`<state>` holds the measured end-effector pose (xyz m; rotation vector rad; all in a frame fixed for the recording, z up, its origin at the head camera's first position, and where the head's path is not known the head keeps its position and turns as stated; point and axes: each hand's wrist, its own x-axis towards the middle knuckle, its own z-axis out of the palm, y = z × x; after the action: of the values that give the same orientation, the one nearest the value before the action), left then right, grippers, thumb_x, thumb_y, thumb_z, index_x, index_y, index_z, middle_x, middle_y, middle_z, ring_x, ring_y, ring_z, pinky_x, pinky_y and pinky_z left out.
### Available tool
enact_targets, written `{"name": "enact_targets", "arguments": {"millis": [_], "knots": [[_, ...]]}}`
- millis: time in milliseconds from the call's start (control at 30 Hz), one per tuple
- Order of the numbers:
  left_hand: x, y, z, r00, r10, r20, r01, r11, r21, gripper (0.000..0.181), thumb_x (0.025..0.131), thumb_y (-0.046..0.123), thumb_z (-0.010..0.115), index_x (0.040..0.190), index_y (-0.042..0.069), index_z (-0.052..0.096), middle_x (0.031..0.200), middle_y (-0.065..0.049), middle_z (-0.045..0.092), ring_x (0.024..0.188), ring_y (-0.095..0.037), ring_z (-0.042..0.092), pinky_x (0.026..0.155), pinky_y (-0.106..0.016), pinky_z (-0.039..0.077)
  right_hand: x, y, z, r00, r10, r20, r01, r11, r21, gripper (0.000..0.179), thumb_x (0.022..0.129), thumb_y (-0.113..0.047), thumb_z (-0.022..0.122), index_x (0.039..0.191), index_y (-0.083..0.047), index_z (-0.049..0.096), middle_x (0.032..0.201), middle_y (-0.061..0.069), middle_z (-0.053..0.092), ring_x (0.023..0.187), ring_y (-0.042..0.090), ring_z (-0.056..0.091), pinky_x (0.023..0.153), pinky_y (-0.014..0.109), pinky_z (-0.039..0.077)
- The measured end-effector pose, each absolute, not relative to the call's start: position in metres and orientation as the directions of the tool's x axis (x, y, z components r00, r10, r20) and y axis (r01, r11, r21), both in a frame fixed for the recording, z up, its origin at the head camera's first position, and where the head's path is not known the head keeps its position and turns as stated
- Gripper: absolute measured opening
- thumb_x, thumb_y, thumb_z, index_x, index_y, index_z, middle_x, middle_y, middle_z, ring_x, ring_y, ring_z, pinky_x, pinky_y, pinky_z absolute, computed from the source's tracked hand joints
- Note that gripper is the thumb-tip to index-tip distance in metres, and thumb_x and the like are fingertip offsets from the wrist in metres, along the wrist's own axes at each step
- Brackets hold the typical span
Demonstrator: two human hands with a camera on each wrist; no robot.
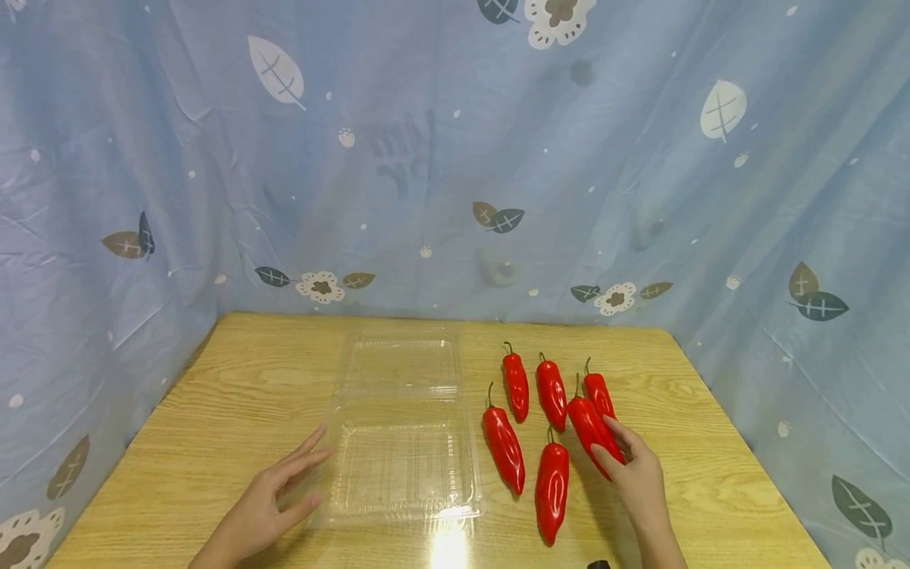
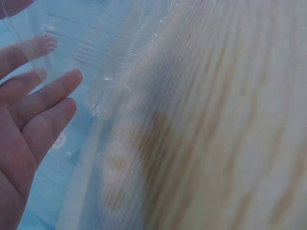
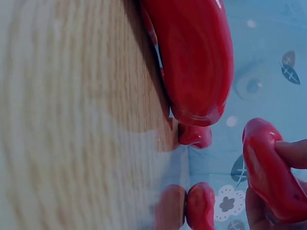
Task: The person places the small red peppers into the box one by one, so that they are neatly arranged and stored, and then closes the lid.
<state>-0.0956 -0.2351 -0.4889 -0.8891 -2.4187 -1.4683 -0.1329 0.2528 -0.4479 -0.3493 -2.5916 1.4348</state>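
My right hand [image 1: 636, 470] pinches a long red chili pepper [image 1: 588, 423] by its lower end, thumb on one side and fingers on the other. In the right wrist view this pepper [image 3: 268, 167] is held up off the wood, its stem end out of sight. To the left of the tray, my left hand [image 1: 266, 502] has its fingers extended and spread, fingertips right at the side of a clear plastic clamshell box [image 1: 465, 442]. Through the left wrist view, the fingers [image 2: 48, 98] overlap the transparent plastic [image 2: 96, 43]. The box lies open, lid towards the back.
More red peppers lie between box and right hand: one in front [image 1: 551, 494], one beside the box [image 1: 505, 450], two behind [image 1: 515, 387] [image 1: 550, 391], another [image 1: 599, 393] behind the held one. Blue patterned cloth [image 1: 426, 158] surrounds the wooden table [image 1: 263, 379].
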Motion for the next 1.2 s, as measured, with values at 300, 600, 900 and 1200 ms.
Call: {"name": "enact_targets", "arguments": {"millis": [300, 600, 900, 1200], "knots": [[-0.096, -0.235, -0.489, -0.804, 0.404, 0.437, 0.575, 0.338, 0.745, 0.054, 0.085, -0.006, 0.063, 0.136, -0.003, 0.047, 0.151, -0.028, 0.024, 0.136, -0.002, 0.030, 0.101, -0.010, 0.036, -0.130, 0.242, -0.442, -0.979, 0.197, 0.053, 0.050, 0.484, -0.874, 0.051, 0.088, -0.015, 0.068, 0.135, -0.004, 0.051, 0.128, 0.018, 0.057, 0.099, 0.002, 0.052, 0.077, 0.009, 0.049], [-0.095, -0.234, -0.490, -0.813, 0.404, 0.420, 0.560, 0.344, 0.754, 0.053, 0.086, -0.006, 0.063, 0.136, -0.001, 0.046, 0.152, -0.028, 0.024, 0.136, -0.001, 0.030, 0.101, -0.009, 0.036, -0.130, 0.227, -0.441, -0.989, 0.136, 0.050, 0.018, 0.457, -0.889, 0.051, 0.087, -0.013, 0.069, 0.133, -0.003, 0.052, 0.127, 0.019, 0.058, 0.108, 0.025, 0.056, 0.079, 0.014, 0.052], [-0.095, -0.235, -0.488, -0.820, 0.403, 0.408, 0.551, 0.358, 0.754, 0.053, 0.086, -0.005, 0.063, 0.136, -0.001, 0.046, 0.152, -0.027, 0.023, 0.136, -0.001, 0.031, 0.102, -0.009, 0.035, -0.137, 0.210, -0.433, -0.994, 0.075, 0.076, -0.040, 0.401, -0.915, 0.049, 0.086, -0.011, 0.070, 0.132, -0.005, 0.054, 0.126, 0.017, 0.058, 0.107, 0.025, 0.057, 0.080, 0.015, 0.053], [-0.095, -0.236, -0.488, -0.826, 0.411, 0.384, 0.537, 0.370, 0.758, 0.052, 0.087, -0.005, 0.061, 0.137, -0.003, 0.045, 0.152, -0.029, 0.021, 0.137, 0.001, 0.029, 0.103, -0.010, 0.033, -0.141, 0.190, -0.427, -0.998, 0.003, 0.057, -0.053, 0.323, -0.945, 0.049, 0.085, -0.009, 0.070, 0.132, -0.007, 0.055, 0.127, 0.015, 0.059, 0.111, 0.027, 0.058, 0.083, 0.018, 0.053]]}}
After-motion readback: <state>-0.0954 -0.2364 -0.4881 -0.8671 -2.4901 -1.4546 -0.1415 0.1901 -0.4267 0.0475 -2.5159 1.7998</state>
